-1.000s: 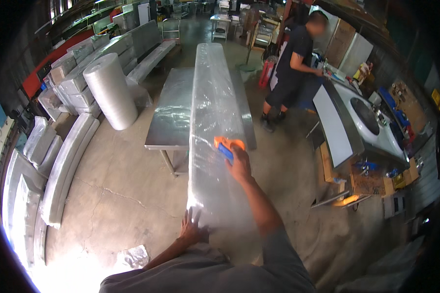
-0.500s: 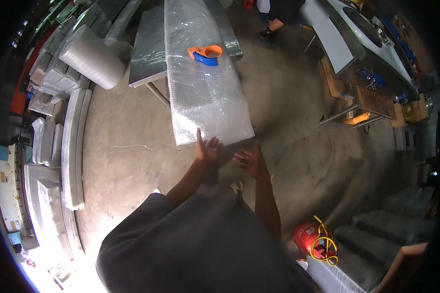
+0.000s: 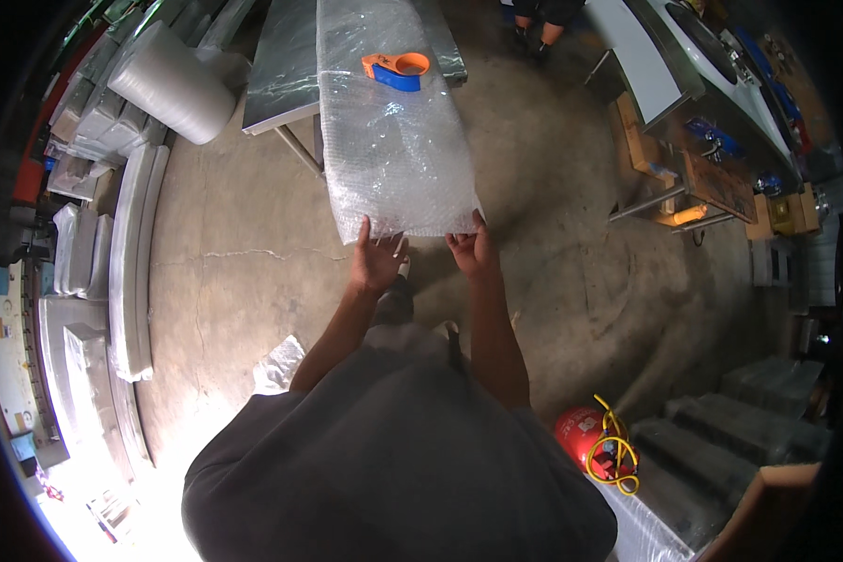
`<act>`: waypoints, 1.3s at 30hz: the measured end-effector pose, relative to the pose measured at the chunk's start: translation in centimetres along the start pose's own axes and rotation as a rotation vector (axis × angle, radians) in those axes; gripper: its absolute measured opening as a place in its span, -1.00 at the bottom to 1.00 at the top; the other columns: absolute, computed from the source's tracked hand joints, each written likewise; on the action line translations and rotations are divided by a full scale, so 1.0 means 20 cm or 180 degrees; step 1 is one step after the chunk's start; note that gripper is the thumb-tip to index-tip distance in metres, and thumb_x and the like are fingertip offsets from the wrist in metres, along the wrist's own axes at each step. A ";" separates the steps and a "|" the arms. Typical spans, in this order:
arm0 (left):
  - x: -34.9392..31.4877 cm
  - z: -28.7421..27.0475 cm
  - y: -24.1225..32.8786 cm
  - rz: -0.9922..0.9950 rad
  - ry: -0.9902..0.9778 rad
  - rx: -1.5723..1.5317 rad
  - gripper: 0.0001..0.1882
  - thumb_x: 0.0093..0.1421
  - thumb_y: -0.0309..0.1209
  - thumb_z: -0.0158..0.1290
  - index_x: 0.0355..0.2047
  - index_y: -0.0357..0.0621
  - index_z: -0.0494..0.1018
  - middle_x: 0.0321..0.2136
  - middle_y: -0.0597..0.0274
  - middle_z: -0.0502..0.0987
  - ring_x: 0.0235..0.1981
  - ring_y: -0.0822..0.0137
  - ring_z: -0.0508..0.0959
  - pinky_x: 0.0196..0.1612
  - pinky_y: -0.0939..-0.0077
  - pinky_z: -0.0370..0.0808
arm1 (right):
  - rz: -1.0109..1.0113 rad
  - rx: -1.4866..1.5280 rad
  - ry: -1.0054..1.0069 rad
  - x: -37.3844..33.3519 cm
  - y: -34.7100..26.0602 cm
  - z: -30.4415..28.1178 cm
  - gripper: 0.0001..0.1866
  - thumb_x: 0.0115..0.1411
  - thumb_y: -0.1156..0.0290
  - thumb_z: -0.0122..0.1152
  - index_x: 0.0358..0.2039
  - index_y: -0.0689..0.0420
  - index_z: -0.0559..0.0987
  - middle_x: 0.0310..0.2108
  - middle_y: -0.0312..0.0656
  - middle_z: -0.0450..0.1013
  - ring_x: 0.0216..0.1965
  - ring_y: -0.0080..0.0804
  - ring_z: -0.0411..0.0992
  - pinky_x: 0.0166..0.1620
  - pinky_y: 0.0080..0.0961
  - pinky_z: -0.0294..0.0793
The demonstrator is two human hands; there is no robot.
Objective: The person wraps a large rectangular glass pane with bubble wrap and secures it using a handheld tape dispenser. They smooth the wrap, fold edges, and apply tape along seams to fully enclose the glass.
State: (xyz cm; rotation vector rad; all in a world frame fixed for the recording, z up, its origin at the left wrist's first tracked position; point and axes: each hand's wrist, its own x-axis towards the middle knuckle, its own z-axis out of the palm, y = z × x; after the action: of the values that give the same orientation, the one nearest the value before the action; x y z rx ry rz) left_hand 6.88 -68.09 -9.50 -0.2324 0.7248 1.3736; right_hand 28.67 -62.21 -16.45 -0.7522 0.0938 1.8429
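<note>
A long flat bundle covered in clear bubble wrap [image 3: 398, 164] reaches from the metal table toward me, its near end jutting past the tabletop. My left hand [image 3: 378, 264] is at the left part of that end, thumb on top and fingers curled under the edge. At the right corner, my right hand [image 3: 476, 249] pinches the wrap between thumb and fingers. An orange and blue tape dispenser [image 3: 396, 71] lies on top of the bundle, farther away. What is inside the wrap cannot be made out.
The metal table [image 3: 286, 75] stands under the bundle. A large roll of wrap [image 3: 173, 84] and long wrapped pieces [image 3: 133, 272] line the left. At right is a workbench [image 3: 688, 103]; a red tank with a yellow hose [image 3: 585, 436] sits lower right. Another person's legs [image 3: 539, 33] show far off.
Both hands have moved forward from just short of the bundle and now hold its near edge. The bundle and dispenser appear higher in view. The other person's legs have shifted.
</note>
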 end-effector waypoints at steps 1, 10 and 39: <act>-0.01 0.02 -0.01 0.0102 -0.0129 0.0418 -0.39 0.38 0.10 0.03 0.24 -0.04 0.37 0.20 0.16 0.44 0.24 0.12 0.37 0.28 0.13 0.31 | 0.0138 -0.0051 -0.0006 -0.02 0.00 0.03 -0.60 0.37 0.11 0.23 0.17 -0.14 0.47 0.14 -0.30 0.45 0.19 -0.33 0.35 0.17 -0.07 0.33; -0.16 -0.19 0.16 0.0087 -0.0702 0.2378 -0.31 0.39 0.08 -0.10 0.40 0.00 0.18 0.19 0.08 0.48 0.30 0.13 0.36 0.36 0.02 0.16 | -0.0046 -0.0506 -0.0034 -0.08 -0.06 0.21 -0.43 0.36 0.03 0.21 0.26 0.00 0.36 0.19 -0.18 0.36 0.20 -0.13 0.30 0.29 0.01 0.22; 0.13 0.53 0.08 0.5400 -0.4093 0.7844 -0.65 0.10 -0.44 0.28 -0.06 -0.13 0.65 -0.30 0.28 0.59 -0.21 0.25 0.58 -0.07 0.29 0.45 | -0.2910 -0.3289 0.1708 -0.06 0.20 -0.25 0.27 -0.09 0.02 0.61 0.48 0.16 0.02 0.41 0.16 0.09 0.42 0.10 0.09 0.41 -0.04 0.15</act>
State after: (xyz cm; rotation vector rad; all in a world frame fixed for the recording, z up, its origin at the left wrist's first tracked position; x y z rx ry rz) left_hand 8.89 -59.86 -2.50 -2.7334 -0.6420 -0.3642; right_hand 27.72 -66.96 -20.96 -1.6367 -0.7886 0.6774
